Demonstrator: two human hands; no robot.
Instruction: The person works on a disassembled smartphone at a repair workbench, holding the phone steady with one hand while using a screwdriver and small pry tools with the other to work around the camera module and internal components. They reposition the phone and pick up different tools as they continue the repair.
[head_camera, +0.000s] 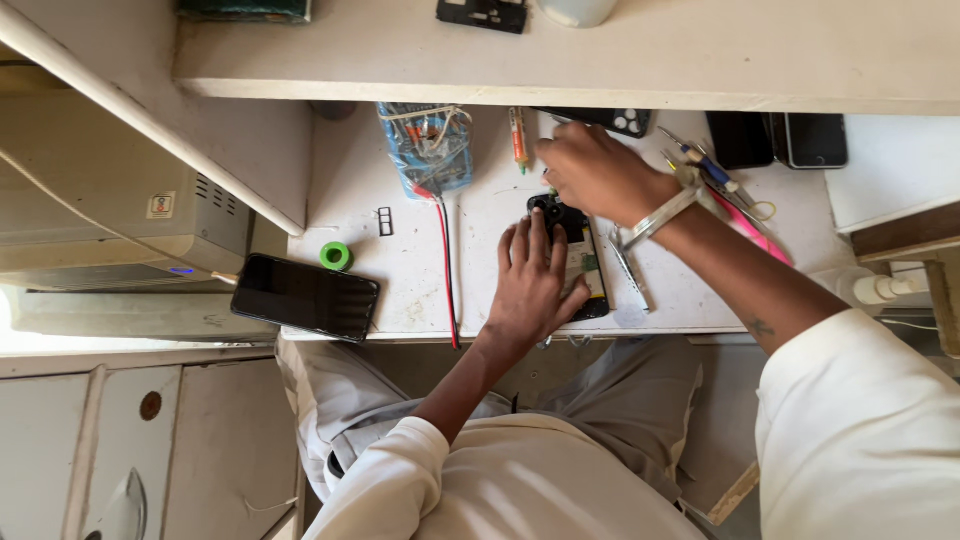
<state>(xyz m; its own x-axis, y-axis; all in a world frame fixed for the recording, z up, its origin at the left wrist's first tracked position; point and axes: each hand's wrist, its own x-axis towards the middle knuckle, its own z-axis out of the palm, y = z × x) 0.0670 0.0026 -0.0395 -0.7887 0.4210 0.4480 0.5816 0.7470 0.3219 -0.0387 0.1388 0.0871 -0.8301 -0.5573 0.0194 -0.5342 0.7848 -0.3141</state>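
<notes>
The opened smartphone (580, 262) lies face down on the white bench (400, 200), just in front of the person, its long axis running away from the body toward the shelf above. Both hands meet on it. The left hand (535, 285) lies flat over the near half, fingers spread and extended, palm pressing the body down rather than gripping it. The right hand (595, 172) comes in from the far end, fingers curled and bunched over the camera end of the phone; whether it pinches a small tool or part there cannot be told, since the knuckles hide the fingertips. A metal bangle (660, 215) circles that wrist. Each hand covers its own end, so neither is clearly nearer.

The phone's open back shows a dark frame with a pale green board patch. Left of it, well apart, a second smartphone (305, 297) with a glossy black screen overhangs the bench edge, a green tape roll (337, 256) just beside it. A red wire (447, 270) runs down from a clear bag of parts (428, 148). Thin screwdrivers and tweezers (715, 178) lie to the right
</notes>
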